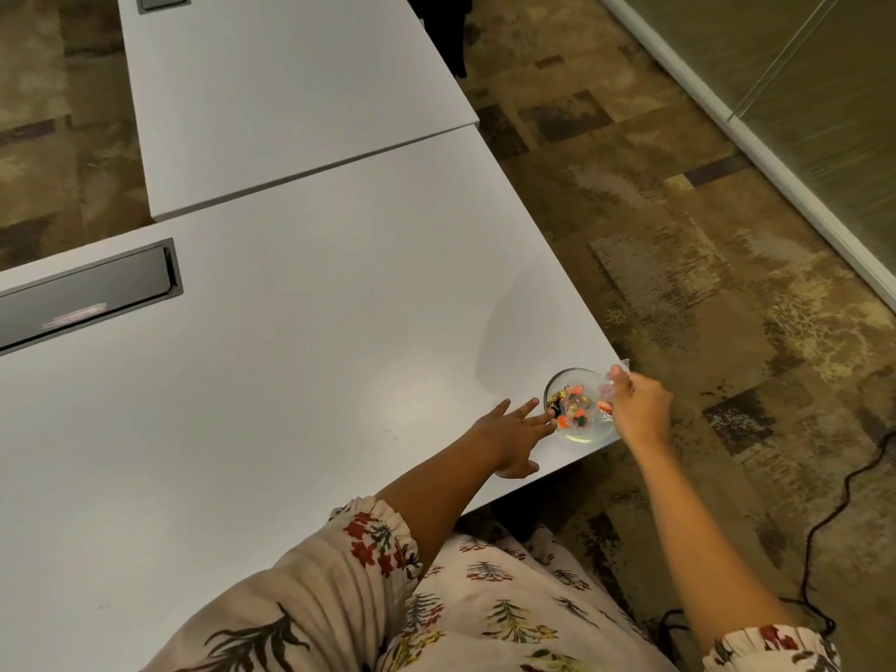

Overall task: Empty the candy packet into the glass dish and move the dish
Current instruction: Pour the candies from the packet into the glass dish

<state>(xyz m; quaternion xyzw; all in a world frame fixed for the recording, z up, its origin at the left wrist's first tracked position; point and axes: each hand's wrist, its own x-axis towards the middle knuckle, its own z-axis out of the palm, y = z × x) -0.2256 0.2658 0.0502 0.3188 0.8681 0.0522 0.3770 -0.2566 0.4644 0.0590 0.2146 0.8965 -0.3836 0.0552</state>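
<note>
Tilting candy packet (612, 388) over glass dish (579, 405)

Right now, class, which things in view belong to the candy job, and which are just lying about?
Belonging: glass dish, candies, clear candy packet, left hand, right hand.
Lying about: table's black cable hatch, black cable on the carpet.

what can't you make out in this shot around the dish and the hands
- Head view: the candy packet, clear and mostly behind the right hand; whether empty, unclear.
- The candies in the glass dish: too small to count.
- The left hand: fingers reach the dish; contact unclear.
</note>
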